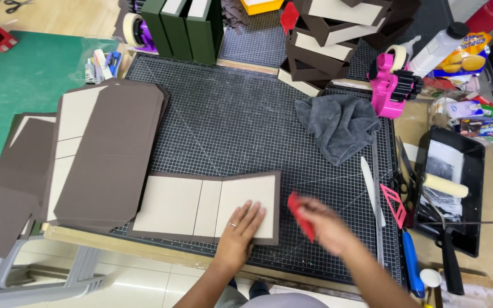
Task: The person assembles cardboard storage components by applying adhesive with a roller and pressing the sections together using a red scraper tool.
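Your left hand (239, 232) lies flat and open on the stiff, light board (206, 206). Your right hand (325, 225), at 3 o'clock, pinches a red scraper (301, 215).

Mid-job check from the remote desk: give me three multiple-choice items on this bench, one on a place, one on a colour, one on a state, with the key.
1. Where does the left hand rest?
A. on the grey cloth
B. on the right panel of the flat board cover
C. on the black tray

2. What colour is the small tool in the right hand?
A. red
B. green
C. white

3. How does the board cover lie?
A. folded shut
B. standing upright
C. opened flat, cream side up

Key: 1 B, the palm lies flat on the cream panel nearest the right hand. 2 A, the red tool shows at the blurred fingers. 3 C, three cream panels with a brown border lie face up on the cutting mat.
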